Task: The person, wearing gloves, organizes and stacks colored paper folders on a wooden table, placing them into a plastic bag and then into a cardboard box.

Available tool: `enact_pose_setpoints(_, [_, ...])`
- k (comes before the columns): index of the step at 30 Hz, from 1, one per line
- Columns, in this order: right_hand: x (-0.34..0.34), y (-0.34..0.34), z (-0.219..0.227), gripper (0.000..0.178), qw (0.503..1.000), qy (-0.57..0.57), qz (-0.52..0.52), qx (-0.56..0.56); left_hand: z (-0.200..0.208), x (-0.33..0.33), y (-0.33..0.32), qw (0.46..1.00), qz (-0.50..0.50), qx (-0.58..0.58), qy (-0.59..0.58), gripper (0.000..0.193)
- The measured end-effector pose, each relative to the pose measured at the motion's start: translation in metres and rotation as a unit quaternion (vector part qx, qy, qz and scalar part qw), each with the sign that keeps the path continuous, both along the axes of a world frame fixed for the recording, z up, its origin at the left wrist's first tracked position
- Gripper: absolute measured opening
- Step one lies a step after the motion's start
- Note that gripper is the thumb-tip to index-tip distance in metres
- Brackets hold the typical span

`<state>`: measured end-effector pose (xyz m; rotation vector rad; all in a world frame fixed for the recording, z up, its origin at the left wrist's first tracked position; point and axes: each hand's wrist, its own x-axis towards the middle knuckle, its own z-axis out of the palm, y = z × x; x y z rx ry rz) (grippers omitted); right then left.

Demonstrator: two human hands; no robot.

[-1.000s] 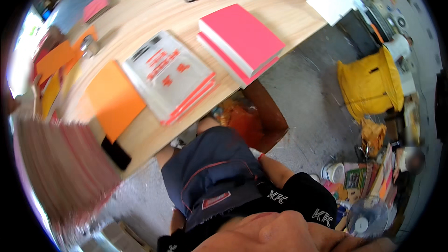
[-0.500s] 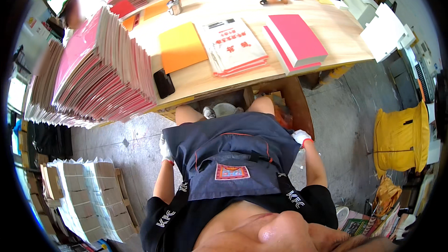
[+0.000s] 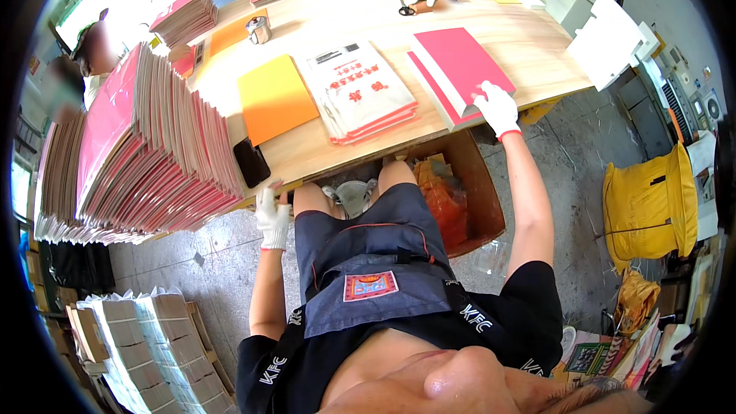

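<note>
the right hand (image 3: 497, 110), in a white glove, rests on the near corner of the pink stack (image 3: 458, 69), at the front edge of the wooden table (image 3: 529, 54). the fingers lie spread and flat on the top pink sheet, not curled round it; the stack extends away from the fingertips toward the far side of the table. whether the thumb hooks under the stack's edge cannot be told.

the left hand (image 3: 273, 216), also gloved, sits at the table's front edge, just below the black phone (image 3: 251, 162). its fingers point up against the edge, loosely bent; no object shows in its grip.

between the hands, on the table: a stack of white printed covers (image 3: 360, 92) just left of the pink stack, and an orange sheet stack (image 3: 274, 98) left of that. a tall leaning pile of pink-edged booklets (image 3: 153, 153) stands at the table's left end.

containers: a brown cardboard box (image 3: 479, 192) stands on the floor under the table beside the right knee and holds an orange bag (image 3: 443, 199). a yellow sack (image 3: 650, 203) stands well apart on the right; its contents are not visible.
</note>
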<state>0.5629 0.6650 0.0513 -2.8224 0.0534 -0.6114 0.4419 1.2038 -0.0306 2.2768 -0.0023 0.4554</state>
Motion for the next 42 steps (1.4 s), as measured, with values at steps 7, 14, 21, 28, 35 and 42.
enact_pose_setpoints(7, [0.046,0.027,0.016,0.062,0.963,0.227,-0.109,-0.099,0.001,0.084,0.003,0.987,0.007,0.143,-0.077,0.036])
enact_pose_setpoints(14, [0.063,-0.011,0.020,0.036,0.960,0.262,0.002,0.101,0.019,0.154,-0.015,0.977,-0.061,0.202,0.037,0.035])
enact_pose_setpoints(21, [0.071,-0.019,0.027,0.027,0.959,0.276,0.015,0.069,0.013,0.234,-0.007,0.914,-0.070,0.337,0.216,0.051])
enact_pose_setpoints(28, [0.060,-0.009,0.035,0.029,0.960,0.255,-0.030,0.112,0.015,0.240,0.011,0.924,-0.113,0.296,0.215,0.047])
enact_pose_setpoints(35, [0.062,-0.018,0.025,0.044,0.938,0.253,-0.051,0.233,-0.013,0.246,0.040,0.992,0.000,0.095,0.083,0.027])
enact_pose_setpoints(42, [0.070,-0.063,-0.025,0.043,0.976,0.170,0.011,0.138,0.112,0.231,-0.092,0.964,-0.024,-0.012,-0.265,0.023])
